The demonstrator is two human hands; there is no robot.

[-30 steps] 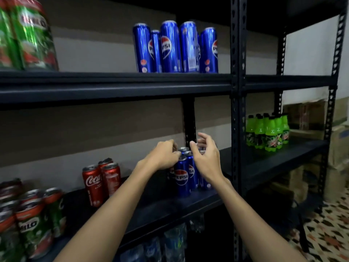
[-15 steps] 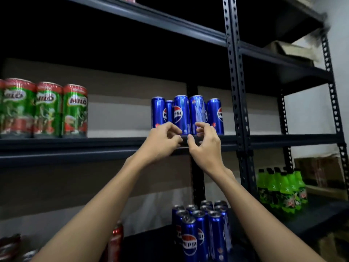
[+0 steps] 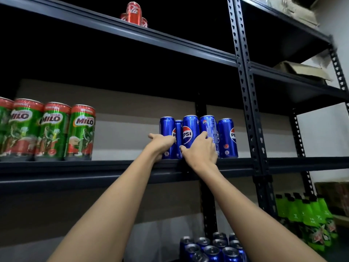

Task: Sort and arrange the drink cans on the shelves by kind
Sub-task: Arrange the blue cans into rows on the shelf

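Both hands up at the Pepsi cans (image 3: 190,133) on the middle shelf (image 3: 113,165): left hand (image 3: 163,143) curls round one, right hand (image 3: 201,154) wraps another. Slick, rigid, likely heavy; mid-body grip suits.

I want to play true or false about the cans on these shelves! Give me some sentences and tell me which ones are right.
1. Both hands are at the blue cans on the middle shelf. True: the left hand is on the leftmost one and the right hand on one further right.
2. The green cans stand to the right of the blue cans. False: they stand to the left, apart from them.
3. A red can stands on the shelf above. True.
4. The green bottles are on the top shelf. False: they are low down on the right.
5. More blue cans stand on a lower shelf. True.
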